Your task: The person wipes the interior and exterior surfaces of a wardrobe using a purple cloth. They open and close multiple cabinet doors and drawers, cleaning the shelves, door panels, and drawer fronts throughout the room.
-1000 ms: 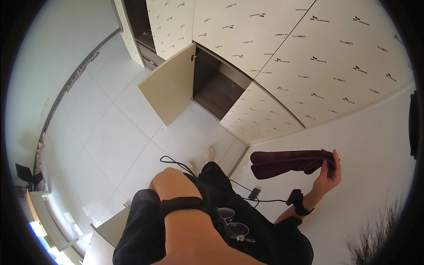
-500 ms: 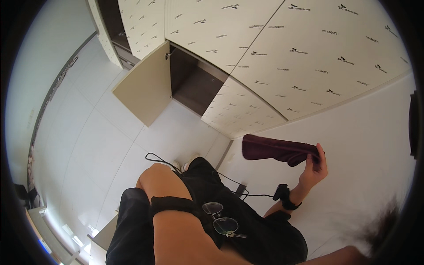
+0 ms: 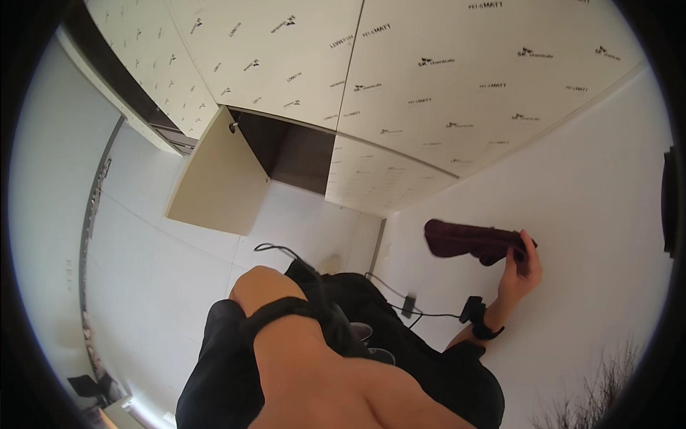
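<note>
A long, folded piece of dark maroon cloth point(image 3: 468, 239) hangs out to the left from my right hand point(image 3: 524, 268). My right hand is closed on its right end, thumb on one side and fingers on the other, beside the white wall. On that wrist is a black strap with a small box point(image 3: 473, 309) and a cable. My left forearm lies bent in front of my body, with a black band around it. Only the rounded back of my left hand point(image 3: 263, 284) shows; its fingers are hidden, and I cannot see whether it holds anything.
Ahead are pale cabinet panels point(image 3: 400, 93) with a printed film. One low cabinet door point(image 3: 221, 179) stands open over the light tiled floor point(image 3: 157, 272), showing a dark inside point(image 3: 304, 154). A black cable point(image 3: 286, 252) loops near my left hand. Eyeglasses point(image 3: 381, 354) hang on my black clothing.
My right hand and the maroon cloth have shifted right in the view, with the grip kept. The whole view has turned and moved. My left arm now covers more of the eyeglasses.
</note>
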`<state>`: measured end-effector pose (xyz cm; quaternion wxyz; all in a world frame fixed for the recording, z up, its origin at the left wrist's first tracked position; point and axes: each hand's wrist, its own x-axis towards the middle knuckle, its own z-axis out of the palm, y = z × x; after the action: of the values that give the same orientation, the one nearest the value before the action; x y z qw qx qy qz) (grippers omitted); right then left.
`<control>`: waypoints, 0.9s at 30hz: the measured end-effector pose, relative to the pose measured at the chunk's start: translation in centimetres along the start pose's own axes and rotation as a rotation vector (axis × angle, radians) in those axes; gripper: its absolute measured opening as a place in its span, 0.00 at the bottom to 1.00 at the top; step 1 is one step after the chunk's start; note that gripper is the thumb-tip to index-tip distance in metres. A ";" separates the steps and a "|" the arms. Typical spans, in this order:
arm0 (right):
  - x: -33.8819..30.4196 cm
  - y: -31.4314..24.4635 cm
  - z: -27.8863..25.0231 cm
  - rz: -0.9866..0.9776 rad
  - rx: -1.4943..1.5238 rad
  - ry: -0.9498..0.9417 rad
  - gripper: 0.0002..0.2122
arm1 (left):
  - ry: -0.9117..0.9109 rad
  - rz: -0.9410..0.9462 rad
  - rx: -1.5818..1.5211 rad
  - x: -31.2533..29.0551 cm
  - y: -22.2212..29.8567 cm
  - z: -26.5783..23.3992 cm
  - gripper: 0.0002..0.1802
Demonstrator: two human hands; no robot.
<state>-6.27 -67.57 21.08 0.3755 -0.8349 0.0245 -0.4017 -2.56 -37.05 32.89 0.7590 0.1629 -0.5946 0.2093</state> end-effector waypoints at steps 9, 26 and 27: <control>-0.4 -2.3 1.7 -0.095 -0.318 0.054 0.19 | 0.127 -0.746 0.326 -1.3 -1.5 -11.5 0.08; -0.5 -4.9 2.0 0.490 -0.652 0.059 0.17 | -0.192 -2.079 0.855 -38.7 -23.9 -47.0 0.36; -2.7 -5.6 2.6 0.524 -0.644 0.106 0.16 | 0.071 -2.084 0.728 -40.8 -23.3 -47.8 0.35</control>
<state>-7.75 -61.05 21.97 0.1829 -0.8532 0.3800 -0.3068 40.90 -38.39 -18.21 0.4869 0.7917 -0.0465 -0.3660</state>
